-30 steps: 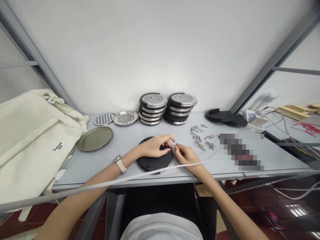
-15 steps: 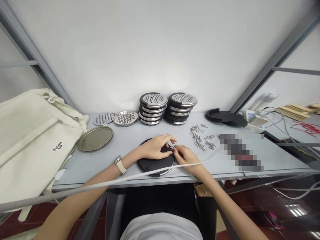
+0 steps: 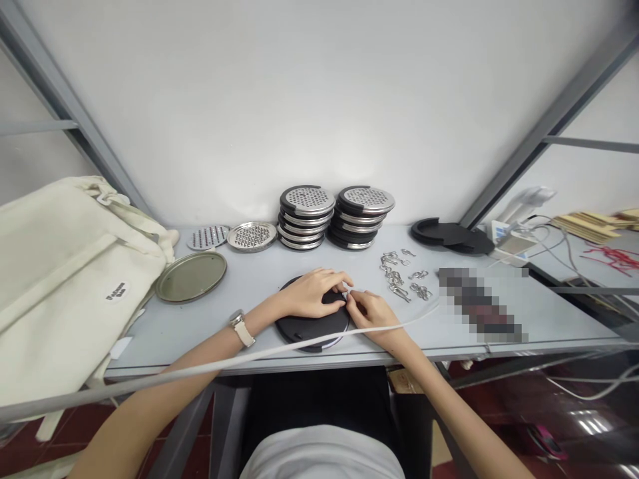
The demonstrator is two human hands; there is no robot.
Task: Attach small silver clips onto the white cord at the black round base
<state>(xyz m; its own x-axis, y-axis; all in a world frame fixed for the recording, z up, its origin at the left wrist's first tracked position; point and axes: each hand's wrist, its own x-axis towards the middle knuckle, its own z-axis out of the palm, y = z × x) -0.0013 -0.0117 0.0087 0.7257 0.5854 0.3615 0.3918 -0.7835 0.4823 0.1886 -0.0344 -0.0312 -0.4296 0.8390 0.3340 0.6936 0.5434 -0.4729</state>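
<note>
A black round disc [image 3: 312,327] with a metal edge, matching the black parts of the stacked graters, lies flat at the front of the table. My left hand [image 3: 317,293] rests over its top, thumb and fingers curled around its right rim. Against that rim my right hand [image 3: 372,311] pinches with thumb and forefinger. What sits between those fingertips is small and mostly hidden; a pale or metallic bit shows. Right of my hands lie several small metal clasps [image 3: 394,276].
Two stacks of round graters [image 3: 307,216] stand by the wall. Further left are a loose grater plate [image 3: 252,236], a round olive-coloured lid [image 3: 191,276] and a cream bag [image 3: 60,286]. Black discs [image 3: 452,236] lie back right. A white cable [image 3: 299,346] crosses in front.
Both hands stay at the disc's right rim, with only slight finger movement. The disc and the things around it keep their places.
</note>
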